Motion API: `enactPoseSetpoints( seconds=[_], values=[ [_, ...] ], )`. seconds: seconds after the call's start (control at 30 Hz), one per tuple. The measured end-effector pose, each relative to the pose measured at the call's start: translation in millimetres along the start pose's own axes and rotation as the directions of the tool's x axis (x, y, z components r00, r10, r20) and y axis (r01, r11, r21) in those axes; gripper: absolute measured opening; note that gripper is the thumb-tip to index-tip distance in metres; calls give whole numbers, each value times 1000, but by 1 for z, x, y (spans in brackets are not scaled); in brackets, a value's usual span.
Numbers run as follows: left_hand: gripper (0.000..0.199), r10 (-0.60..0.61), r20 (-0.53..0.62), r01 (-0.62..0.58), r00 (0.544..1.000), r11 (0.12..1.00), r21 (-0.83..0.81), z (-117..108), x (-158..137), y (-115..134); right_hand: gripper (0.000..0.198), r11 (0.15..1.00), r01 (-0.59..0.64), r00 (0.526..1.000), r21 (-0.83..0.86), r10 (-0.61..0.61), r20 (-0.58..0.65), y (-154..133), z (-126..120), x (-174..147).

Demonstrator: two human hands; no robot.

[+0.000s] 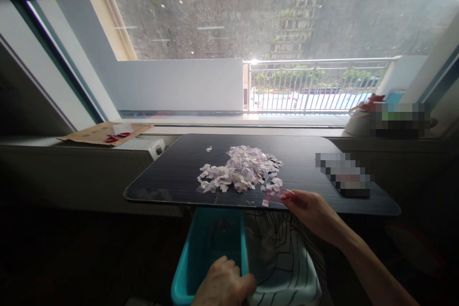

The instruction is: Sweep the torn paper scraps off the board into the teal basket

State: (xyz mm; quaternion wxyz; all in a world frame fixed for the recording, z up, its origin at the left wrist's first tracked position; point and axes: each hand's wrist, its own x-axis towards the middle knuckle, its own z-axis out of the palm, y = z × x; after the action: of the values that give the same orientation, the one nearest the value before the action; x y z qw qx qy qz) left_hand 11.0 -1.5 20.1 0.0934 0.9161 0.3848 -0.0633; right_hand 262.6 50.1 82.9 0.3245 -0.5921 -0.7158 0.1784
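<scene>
A heap of small cut paper scraps [247, 169], white with pink marks, lies on the dark tabletop [168, 177]. My right hand [310, 208] pinches a thin, see-through pinkish plastic piece [274, 194] at the table's near edge. The plastic touches the front of the heap, and a single scrap [265, 203] sits beside it. Below the table edge stands a teal plastic bin [186, 253]. My left hand [222, 282] is closed at the bin's right rim, its thumb lying over the rim; the fingertips are hidden.
On the left sill, red-handled scissors [118, 137] rest on brown paper [91, 131]. A blurred-out dark object [344, 174] lies on the table's right side. A pale striped cloth [287, 267] is beside the bin. A window and a white container [356, 122] are behind.
</scene>
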Motion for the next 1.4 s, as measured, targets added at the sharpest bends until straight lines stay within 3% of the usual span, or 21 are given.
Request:
enactPoseSetpoints(
  seconds=[0.17, 0.37, 0.67, 0.87, 1.0, 1.4],
  values=[
    [10, 10, -16, -10, 1000, 999, 34, -2, -2, 2, 37, 997, -1, 999, 74, -2, 48, 5, -6, -6],
    [8, 31, -46, -29, 998, 998, 47, 2, -2, -1, 36, 994, -22, 999, 104, 25, -28, 11, -7, 0],
    [10, -5, 25, 5, 1000, 1000, 15, -5, -2, 2, 38, 991, -10, 996, 137, -2, 89, 9, 0, -4],
    [6, 0, 20, -2, 1000, 998, 58, -3, 0, 1, 37, 1000, -24, 997, -8, 24, -76, 20, -8, 4],
    [10, 11, 7, -12, 1000, 997, 77, 0, 1, -1, 37, 999, -26, 998, -38, 23, -66, 20, -9, 4],
    [6, 12, -3, -12, 1000, 997, 71, 1, 1, -1, 36, 983, -29, 1000, 181, 30, 1, 27, -7, 1]
  ],
)
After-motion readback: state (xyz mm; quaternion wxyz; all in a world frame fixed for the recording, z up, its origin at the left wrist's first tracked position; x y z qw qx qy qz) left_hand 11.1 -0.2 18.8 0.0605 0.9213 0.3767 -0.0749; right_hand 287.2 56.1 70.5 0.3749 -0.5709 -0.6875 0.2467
